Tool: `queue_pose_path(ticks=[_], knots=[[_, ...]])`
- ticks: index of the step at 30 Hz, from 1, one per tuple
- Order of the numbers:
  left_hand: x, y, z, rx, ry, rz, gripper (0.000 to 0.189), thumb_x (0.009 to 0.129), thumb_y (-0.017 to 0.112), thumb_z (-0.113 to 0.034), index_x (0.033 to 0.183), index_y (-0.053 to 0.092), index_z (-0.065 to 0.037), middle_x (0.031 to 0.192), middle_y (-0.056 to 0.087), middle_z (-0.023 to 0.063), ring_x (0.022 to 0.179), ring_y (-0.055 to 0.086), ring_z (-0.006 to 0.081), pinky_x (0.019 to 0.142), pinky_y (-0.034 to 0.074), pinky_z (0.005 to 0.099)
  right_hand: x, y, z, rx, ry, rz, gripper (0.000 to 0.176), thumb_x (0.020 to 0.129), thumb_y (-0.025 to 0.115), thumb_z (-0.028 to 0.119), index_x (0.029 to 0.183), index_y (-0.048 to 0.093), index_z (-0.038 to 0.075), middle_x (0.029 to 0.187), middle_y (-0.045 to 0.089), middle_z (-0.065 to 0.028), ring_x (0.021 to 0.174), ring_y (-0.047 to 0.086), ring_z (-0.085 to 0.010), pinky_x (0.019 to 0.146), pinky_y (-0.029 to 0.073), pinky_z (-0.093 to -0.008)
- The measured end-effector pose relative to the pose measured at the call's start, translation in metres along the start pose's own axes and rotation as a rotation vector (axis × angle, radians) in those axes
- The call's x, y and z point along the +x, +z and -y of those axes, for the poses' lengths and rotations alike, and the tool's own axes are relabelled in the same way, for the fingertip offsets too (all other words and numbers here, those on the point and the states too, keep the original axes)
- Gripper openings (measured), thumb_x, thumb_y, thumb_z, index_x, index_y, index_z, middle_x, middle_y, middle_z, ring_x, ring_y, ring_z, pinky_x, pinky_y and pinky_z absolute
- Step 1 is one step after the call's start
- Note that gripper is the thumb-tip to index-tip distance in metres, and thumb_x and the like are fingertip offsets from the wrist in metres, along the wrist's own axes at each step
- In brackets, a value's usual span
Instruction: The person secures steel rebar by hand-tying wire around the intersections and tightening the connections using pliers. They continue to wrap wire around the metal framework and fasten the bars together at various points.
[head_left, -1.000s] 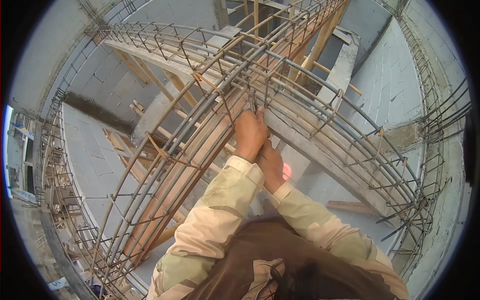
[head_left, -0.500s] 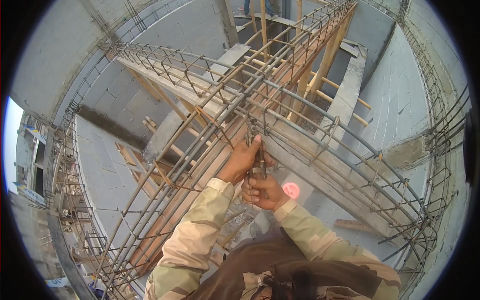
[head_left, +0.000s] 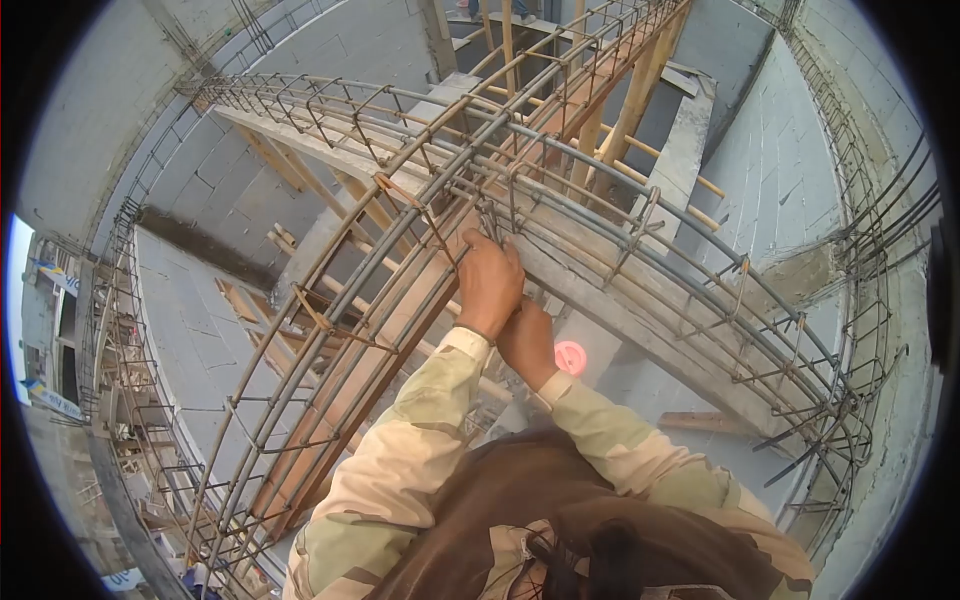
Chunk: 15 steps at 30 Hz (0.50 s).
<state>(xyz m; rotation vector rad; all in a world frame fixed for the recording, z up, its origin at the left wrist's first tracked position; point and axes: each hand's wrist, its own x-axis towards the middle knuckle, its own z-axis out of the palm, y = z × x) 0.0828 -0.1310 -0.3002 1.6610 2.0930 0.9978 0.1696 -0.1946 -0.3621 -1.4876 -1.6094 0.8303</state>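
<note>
My left hand [head_left: 490, 283] is raised at the rebar crossing, its fingers bent near the pliers [head_left: 490, 218], whose metal jaws show just above it. Close below and to the right, my right hand [head_left: 527, 340] is closed, and the pliers' handles are hidden behind the hands. Which hand holds the pliers cannot be made out. Steel bars [head_left: 520, 130] with square stirrups cross right above my hands. A rusty stirrup [head_left: 430, 215] stands beside my left hand, over a reddish-brown board [head_left: 400, 310].
A concrete-coloured beam form [head_left: 640, 330] runs down to the right under its rebar. Bamboo poles [head_left: 630, 100] and planks [head_left: 685, 160] stand beyond. A pink round object [head_left: 570, 357] lies below. A person's legs [head_left: 500, 8] show at the top. Grey block walls [head_left: 780, 180] surround the area.
Both hands have moved up and closer together, and now cover the pliers' handles. The view has shifted slightly, with the bars appearing higher and further left.
</note>
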Motion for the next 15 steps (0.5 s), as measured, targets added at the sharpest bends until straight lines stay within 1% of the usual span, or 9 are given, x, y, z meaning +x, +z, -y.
queue_pose_path(ticks=[2,3,4,6,7,11,12,14,15], knots=[[0.011,-0.009,0.006,-0.127,-0.044,0.235,0.041,0.101,0.053,-0.023,0.107,0.035,0.013,0.075,0.065,0.0328,0.066,0.07,0.0421,0.057,0.056,0.0497,-0.012,-0.031,0.025,0.04,0.059,0.082,0.029,0.081,0.071,0.017,0.095,0.066,-0.009,0.085,0.066,-0.0338,0.079,0.067,-0.048,0.072,0.054,-0.0505],[0.009,-0.029,-0.013,-0.438,-0.246,0.383,0.032,0.103,0.045,-0.019,0.117,0.037,0.008,0.074,0.065,0.0233,0.061,0.07,0.0318,0.049,0.057,0.0435,-0.011,-0.04,0.032,0.027,0.072,0.127,0.028,0.079,0.075,0.015,0.09,0.066,-0.008,0.077,0.069,-0.0272,0.071,0.071,-0.0405,0.064,0.055,-0.0461],[0.008,-0.035,-0.015,-0.435,-0.239,0.38,0.032,0.103,0.045,-0.019,0.117,0.037,0.008,0.074,0.065,0.0233,0.061,0.07,0.0318,0.049,0.057,0.0435,-0.013,-0.052,0.042,0.031,0.067,0.121,0.028,0.079,0.075,0.015,0.09,0.066,-0.008,0.077,0.069,-0.0272,0.071,0.071,-0.0405,0.064,0.055,-0.0461],[0.006,-0.048,-0.017,-0.734,-0.345,0.524,0.03,0.104,0.043,-0.019,0.127,0.038,0.001,0.074,0.063,0.0175,0.058,0.068,0.029,0.049,0.059,0.0416,-0.009,-0.076,0.061,0.595,0.375,0.484,0.018,0.081,0.078,0.011,0.089,0.066,-0.001,0.072,0.068,-0.012,0.065,0.069,-0.0257,0.058,0.052,-0.0359],[0.004,-0.052,-0.019,-0.823,-0.381,0.559,0.031,0.105,0.042,-0.018,0.131,0.037,-0.002,0.076,0.063,0.0171,0.057,0.067,0.0288,0.052,0.06,0.0416,-0.011,-0.083,0.065,0.82,0.432,0.523,0.025,0.079,0.081,0.01,0.095,0.064,0.0,0.078,0.068,-0.0077,0.073,0.072,-0.0195,0.06,0.055,-0.0301],[0.004,-0.043,-0.014,-0.873,-0.335,0.565,0.027,0.106,0.043,-0.019,0.127,0.039,-0.002,0.078,0.065,0.0182,0.064,0.07,0.0318,0.059,0.063,0.0432,0.0,-0.078,0.034,1.101,0.471,0.783,0.043,0.08,0.082,0.011,0.115,0.061,-0.003,0.096,0.072,-0.0156,0.083,0.075,-0.0258,0.072,0.061,-0.0316],[0.004,-0.041,-0.01,-1.034,-0.398,0.616,0.028,0.106,0.046,-0.022,0.126,0.04,-0.003,0.081,0.067,0.0197,0.069,0.072,0.0345,0.062,0.063,0.0447,0.004,-0.071,0.018,1.108,0.468,0.784,0.043,0.08,0.082,0.011,0.115,0.061,-0.003,0.096,0.072,-0.0156,0.083,0.075,-0.0258,0.072,0.061,-0.0316],[0.005,-0.036,0.003,-1.311,-0.483,0.691,0.038,0.105,0.055,-0.03,0.13,0.04,-0.006,0.086,0.069,0.0221,0.08,0.073,0.0408,0.067,0.064,0.0496,0.012,-0.061,0.002,1.442,0.626,1.152,0.091,0.084,0.081,0.02,0.156,0.025,0.014,0.128,0.064,-0.0247,0.086,0.076,-0.0332,0.072,0.064,-0.0342],[0.011,-0.031,0.008,-1.309,-0.479,0.69,0.038,0.105,0.055,-0.03,0.13,0.04,-0.006,0.086,0.069,0.0221,0.08,0.073,0.0408,0.067,0.064,0.0496,0.017,-0.06,-0.002,1.443,0.621,1.153,0.091,0.084,0.081,0.02,0.156,0.025,0.014,0.128,0.064,-0.0247,0.086,0.076,-0.0332,0.072,0.064,-0.0342]])
